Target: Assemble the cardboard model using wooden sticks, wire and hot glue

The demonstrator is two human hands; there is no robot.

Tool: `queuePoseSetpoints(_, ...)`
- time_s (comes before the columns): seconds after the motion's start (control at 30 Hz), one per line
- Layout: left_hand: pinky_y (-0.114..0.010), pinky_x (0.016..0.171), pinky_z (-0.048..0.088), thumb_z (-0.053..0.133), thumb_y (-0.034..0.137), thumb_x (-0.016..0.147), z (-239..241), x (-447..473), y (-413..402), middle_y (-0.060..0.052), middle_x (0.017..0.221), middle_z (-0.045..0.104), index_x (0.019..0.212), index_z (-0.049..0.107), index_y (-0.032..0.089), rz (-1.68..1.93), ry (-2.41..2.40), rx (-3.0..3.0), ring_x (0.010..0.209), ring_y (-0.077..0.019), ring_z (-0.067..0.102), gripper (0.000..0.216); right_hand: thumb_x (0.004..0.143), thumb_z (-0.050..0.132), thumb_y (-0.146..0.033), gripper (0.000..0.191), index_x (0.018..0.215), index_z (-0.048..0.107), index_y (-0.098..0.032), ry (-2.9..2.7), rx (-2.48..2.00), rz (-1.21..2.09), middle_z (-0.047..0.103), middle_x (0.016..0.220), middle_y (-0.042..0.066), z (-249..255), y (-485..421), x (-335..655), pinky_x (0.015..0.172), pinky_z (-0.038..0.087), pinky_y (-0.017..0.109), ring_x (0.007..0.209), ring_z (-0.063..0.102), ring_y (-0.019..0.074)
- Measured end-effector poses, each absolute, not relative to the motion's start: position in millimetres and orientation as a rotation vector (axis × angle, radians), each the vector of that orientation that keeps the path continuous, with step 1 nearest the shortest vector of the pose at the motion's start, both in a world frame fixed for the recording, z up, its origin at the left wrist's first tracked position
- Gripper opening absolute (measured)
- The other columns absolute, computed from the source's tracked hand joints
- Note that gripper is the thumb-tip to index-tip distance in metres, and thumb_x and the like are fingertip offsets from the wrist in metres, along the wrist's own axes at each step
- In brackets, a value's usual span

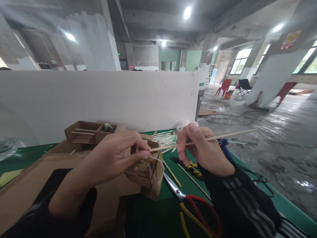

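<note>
A thin wooden stick [232, 133] is held level between both of my hands, above the table. My left hand [116, 153] pinches its left end between thumb and fingers. A white string [158, 159] runs out from the same pinch and hangs down to the right. Farther along the stick, my right hand [201, 148] is closed around it, and the tip sticks out to the right. Just under my left hand stands a small cardboard box [156, 183], partly hidden by that hand.
Red-handled scissors [177, 191], a yellow-handled tool [194, 219] and yellow-black pliers [194, 170] lie on the green table [148, 218]. A blue glue gun [224, 145] is at right. A divided cardboard box [81, 137] and a white partition [99, 99] stand behind.
</note>
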State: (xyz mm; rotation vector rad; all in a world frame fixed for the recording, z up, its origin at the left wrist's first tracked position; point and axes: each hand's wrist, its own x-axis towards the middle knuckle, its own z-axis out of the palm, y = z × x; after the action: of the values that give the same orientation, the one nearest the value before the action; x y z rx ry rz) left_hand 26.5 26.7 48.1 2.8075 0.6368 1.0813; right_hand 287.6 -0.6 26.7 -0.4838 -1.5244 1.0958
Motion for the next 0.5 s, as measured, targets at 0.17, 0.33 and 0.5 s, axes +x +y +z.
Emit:
queuePoseSetpoints(0.17, -0.029, 0.066, 0.049, 0.068, 0.035, 0.103, 48.2, 27.3, 26.3, 0.003, 0.083, 0.074, 0.093, 0.07, 0.027, 1.101, 0.651, 2.81, 0.071, -0.0165, 0.068, 0.013, 0.104, 0.061, -0.053, 0.05, 0.069, 0.074, -0.02, -1.548, -0.524, 1.068, 0.066, 0.055, -0.003, 28.1, -2.5, 285.9, 0.039, 0.043, 0.016, 0.04, 0.057, 0.0064)
queuePoseSetpoints(0.33, -0.028, 0.07, 0.049, 0.067, 0.033, 0.104, 49.9, 27.8, 25.3, 0.004, 0.088, 0.075, 0.093, 0.069, 0.026, 1.081, 0.644, 2.809, 0.075, -0.0152, 0.068, 0.014, 0.103, 0.061, -0.055, 0.045, 0.078, 0.073, -0.019, -1.573, -0.565, 1.041, 0.066, 0.055, -0.004, 32.3, -7.0, 284.9, 0.039, 0.043, 0.016, 0.039, 0.056, 0.0063)
queuePoseSetpoints(0.5, -0.027, 0.073, 0.047, 0.063, 0.029, 0.107, 50.7, 29.4, 22.1, 0.004, 0.089, 0.073, 0.096, 0.068, 0.025, 1.058, 0.636, 2.819, 0.079, -0.0148, 0.065, 0.012, 0.106, 0.061, -0.047, 0.032, 0.091, 0.07, -0.021, -1.614, -0.587, 1.02, 0.068, 0.057, -0.006, 33.8, -8.6, 286.8, 0.041, 0.045, 0.014, 0.04, 0.057, 0.0051)
